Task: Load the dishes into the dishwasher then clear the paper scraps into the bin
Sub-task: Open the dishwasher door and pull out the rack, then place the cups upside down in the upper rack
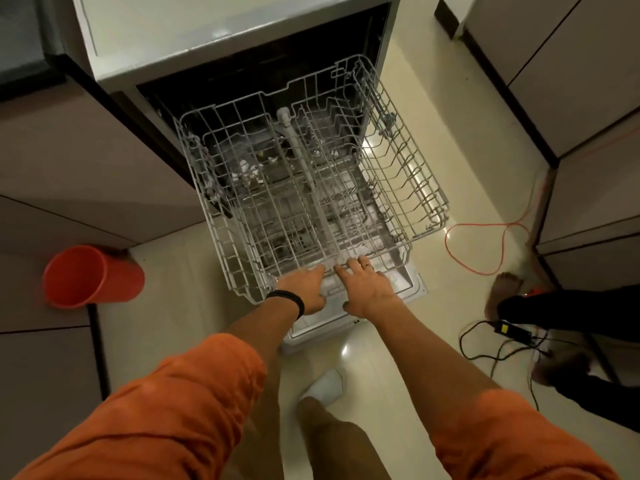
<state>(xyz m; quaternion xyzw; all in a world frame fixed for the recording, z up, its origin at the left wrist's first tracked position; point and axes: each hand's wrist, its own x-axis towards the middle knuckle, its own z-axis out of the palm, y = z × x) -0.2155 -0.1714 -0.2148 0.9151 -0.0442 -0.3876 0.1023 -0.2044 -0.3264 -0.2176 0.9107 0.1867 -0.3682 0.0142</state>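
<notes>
The dishwasher stands open in front of me, its door folded down to the floor. A white wire rack is pulled far out over the door and holds no dishes that I can see. My left hand and my right hand both lie on the rack's front rim, side by side. The fingers of both hands are curled over the front wire. No paper scraps are in view.
An orange bin stands on the floor at the left, against the cabinets. An orange cable and black cables with a power adapter lie on the floor at the right. Another person's bare foot stands there too.
</notes>
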